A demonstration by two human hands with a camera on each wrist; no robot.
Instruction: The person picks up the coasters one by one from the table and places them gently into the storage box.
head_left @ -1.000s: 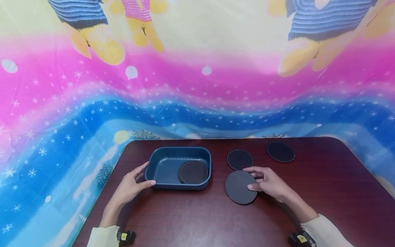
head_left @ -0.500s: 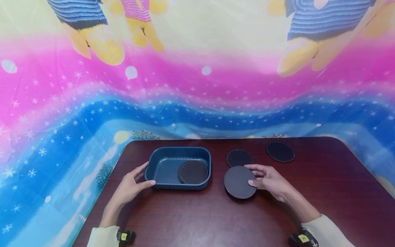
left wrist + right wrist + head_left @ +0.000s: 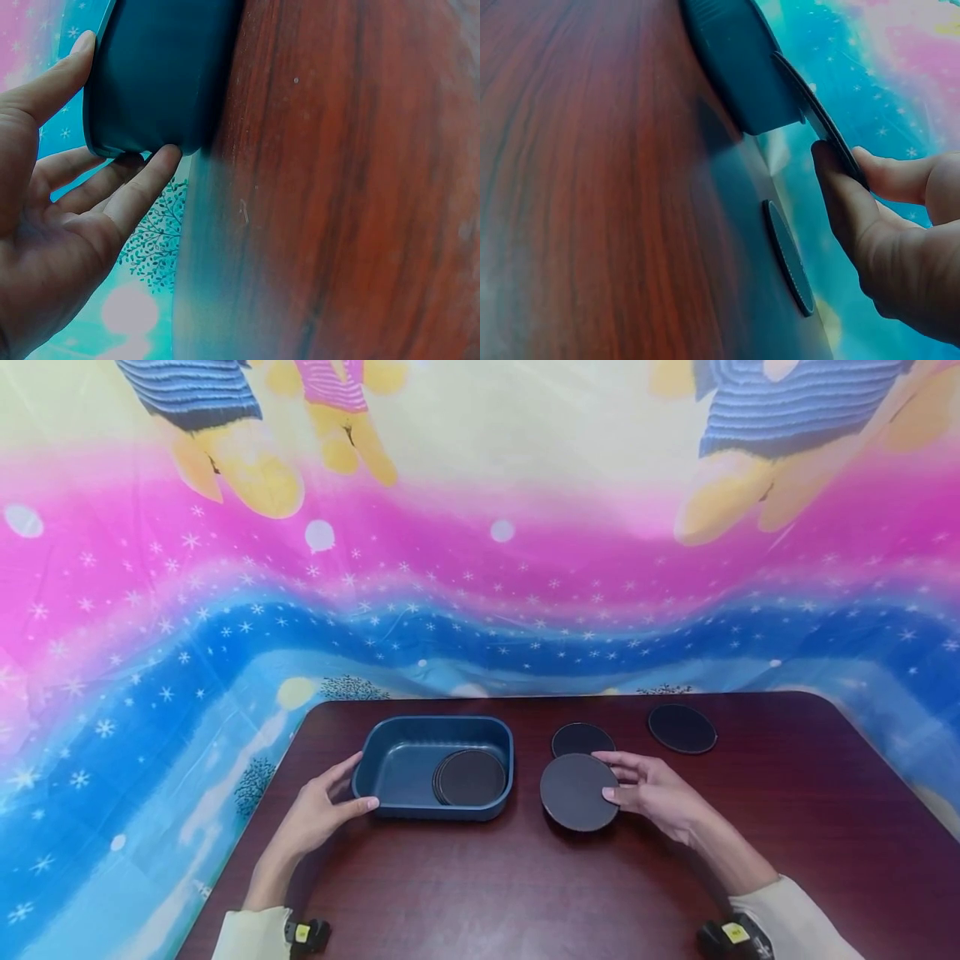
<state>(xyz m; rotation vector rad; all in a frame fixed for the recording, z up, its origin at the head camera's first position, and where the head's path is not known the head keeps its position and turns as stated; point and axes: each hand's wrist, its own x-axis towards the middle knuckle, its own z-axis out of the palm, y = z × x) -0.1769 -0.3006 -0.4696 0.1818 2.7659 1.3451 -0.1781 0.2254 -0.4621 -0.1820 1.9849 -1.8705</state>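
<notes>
Coaster [image 3: 579, 793], pinched at its right edge by the right hand [image 3: 662, 795], hangs right of the teal tub [image 3: 431, 813], which the left hand [image 3: 321, 806] steadies with spread fingers; that one-sided hold could let the coaster tip.

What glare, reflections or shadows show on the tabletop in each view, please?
Head view: soft pale glare on the tabletop, near the bottom middle; left wrist view: a bluish sheen along the tabletop's edge; right wrist view: a dark patch, reflection or shadow, beside the dark blue rectangular container.
</notes>
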